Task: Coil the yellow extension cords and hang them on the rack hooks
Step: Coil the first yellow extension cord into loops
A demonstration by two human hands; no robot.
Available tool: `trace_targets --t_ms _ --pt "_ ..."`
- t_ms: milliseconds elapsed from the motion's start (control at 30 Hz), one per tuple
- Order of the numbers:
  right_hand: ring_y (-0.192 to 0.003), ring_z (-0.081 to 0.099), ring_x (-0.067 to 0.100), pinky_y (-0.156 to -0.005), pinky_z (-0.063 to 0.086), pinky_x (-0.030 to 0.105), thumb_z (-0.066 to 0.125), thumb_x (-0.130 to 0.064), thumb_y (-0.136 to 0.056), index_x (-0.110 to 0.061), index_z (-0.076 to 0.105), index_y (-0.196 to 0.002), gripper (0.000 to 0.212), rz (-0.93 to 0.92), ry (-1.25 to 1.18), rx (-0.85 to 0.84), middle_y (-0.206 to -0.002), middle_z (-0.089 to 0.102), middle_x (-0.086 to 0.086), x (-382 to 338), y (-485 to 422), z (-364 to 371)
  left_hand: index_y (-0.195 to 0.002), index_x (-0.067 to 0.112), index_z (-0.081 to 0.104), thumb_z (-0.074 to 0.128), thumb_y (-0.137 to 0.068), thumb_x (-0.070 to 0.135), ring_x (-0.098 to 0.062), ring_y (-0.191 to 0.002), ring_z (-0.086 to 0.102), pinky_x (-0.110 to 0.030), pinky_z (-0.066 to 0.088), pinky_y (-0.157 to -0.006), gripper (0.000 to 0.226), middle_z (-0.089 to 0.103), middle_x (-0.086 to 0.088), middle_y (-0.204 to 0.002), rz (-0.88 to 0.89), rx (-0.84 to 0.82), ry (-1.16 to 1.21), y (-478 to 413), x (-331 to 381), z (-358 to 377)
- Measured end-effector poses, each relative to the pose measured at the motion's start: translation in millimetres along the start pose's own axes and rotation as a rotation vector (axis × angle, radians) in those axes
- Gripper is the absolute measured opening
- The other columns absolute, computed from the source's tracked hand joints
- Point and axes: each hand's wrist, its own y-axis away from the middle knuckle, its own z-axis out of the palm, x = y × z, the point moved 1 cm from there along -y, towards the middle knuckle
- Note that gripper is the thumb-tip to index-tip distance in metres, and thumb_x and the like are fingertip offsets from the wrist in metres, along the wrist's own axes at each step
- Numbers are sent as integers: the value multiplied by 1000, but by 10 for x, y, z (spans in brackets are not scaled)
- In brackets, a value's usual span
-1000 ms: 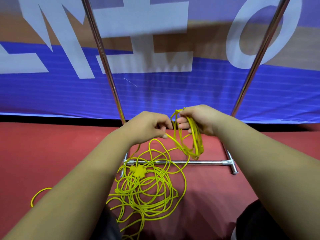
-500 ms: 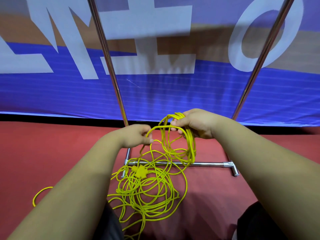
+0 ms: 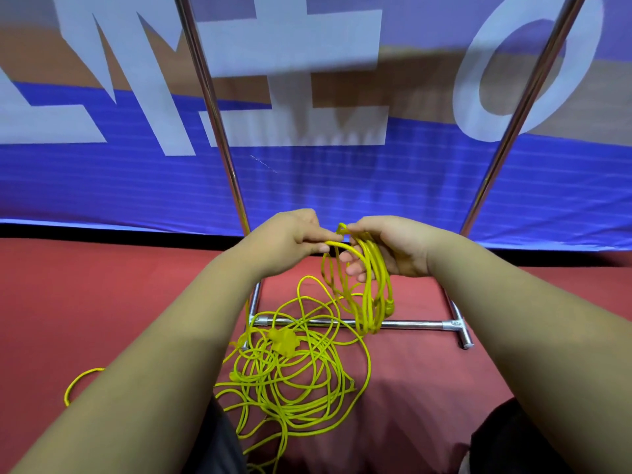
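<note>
The right hand (image 3: 393, 246) holds the coil (image 3: 371, 295): several loops lie across its palm, the thumb presses on top and the fingers (image 3: 355, 266) curl loosely through them. The coil hangs down to just above the rack's base bar (image 3: 410, 325). The left hand (image 3: 287, 236) pinches 1 strand of cord (image 3: 333, 243) between thumb and fingers, right beside the right thumb, so the step in hand looks like laying 1 more loop onto the coil. Most of the cord lies in a tangled pile (image 3: 294, 381) on the floor (image 3: 102, 302), over the bar's left end, with a plug block (image 3: 285, 340) on it and 1 stray bend (image 3: 78, 381) off to the left; whether the pile is 1 cord or several I cannot tell. To do this well, the new loop should hang as low as those already held, and a slight roll of the strand between the left fingers should let it lie flat instead of kinking into a figure 8. The right thumb should lift only enough to admit the strand, then clamp again, or the loops may slip off the palm. The left hand should next take cord from the top of the pile and lift it, not drag it, since strands cross the bar and the block could snag. No hooks are in view, only 2 posts (image 3: 212, 114), so hanging looks some way off.
</note>
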Motion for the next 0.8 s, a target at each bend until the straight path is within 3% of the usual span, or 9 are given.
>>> trace_targets --t_ms 100,167,300,433,567,667,733,800 --pt "-61 65 20 -74 58 41 61 -42 -104 -15 61 -112 28 -46 20 6 -79 69 4 -10 -27 3 -132 29 69 61 -102 13 -13 -89 50 -20 40 -79 34 47 6 -97 28 22 -49 -35 49 75" --pt "-53 51 16 -67 54 38 65 -40 -102 -18 64 -103 22 -74 16 -30 -72 55 0 -20 -23 9 -132 24 62 55 -102 6 -15 -93 51 -28 42 -82 36 50 3 -104 -75 86 -28 -16 26 91" --pt "-47 33 10 -58 46 31 65 -29 -103 -23 63 -90 14 -69 57 -44 -65 37 -6 -41 -21 84 -113 27 64 58 -99 12 -11 -88 58 -26 43 -73 22 61 9 -99 -248 147 65 62 -153 130" --pt "-42 20 8 -53 31 27 61 -28 -104 -23 64 -85 20 -63 89 -33 -57 24 -10 -88 16 119 -97 29 64 54 -99 11 -18 -90 61 -34 47 -74 21 64 6 -102 -392 98 -35 126 -481 239" --pt "-44 13 9 -48 26 26 63 -40 -102 -20 63 -86 26 -59 103 -52 -55 20 -11 -153 137 18 -98 21 68 56 -101 16 -23 -84 63 -33 47 -68 13 69 0 -91 -551 121 -49 251 -816 245" --pt "-42 15 8 -48 25 26 64 -38 -101 -18 64 -87 25 -85 29 4 -53 20 -12 -188 186 -89 -86 24 69 63 -98 19 -18 -77 62 -28 41 -60 14 67 4 -77 -649 148 -82 353 -1010 192" --pt "-39 17 8 -47 27 26 64 -37 -101 -17 63 -87 24 -119 -57 49 -52 20 -12 -206 196 -149 -78 27 68 69 -93 20 -20 -82 65 -29 44 -63 17 68 4 -79 -728 134 -82 408 -1093 155" --pt "-37 17 7 -45 29 25 63 -36 -102 -18 62 -85 24 -158 -150 96 -51 21 -12 -224 197 -195 -81 23 70 74 -93 37 -26 -89 66 -34 51 -76 19 70 -2 -85 -852 -3 -99 455 -1132 152"
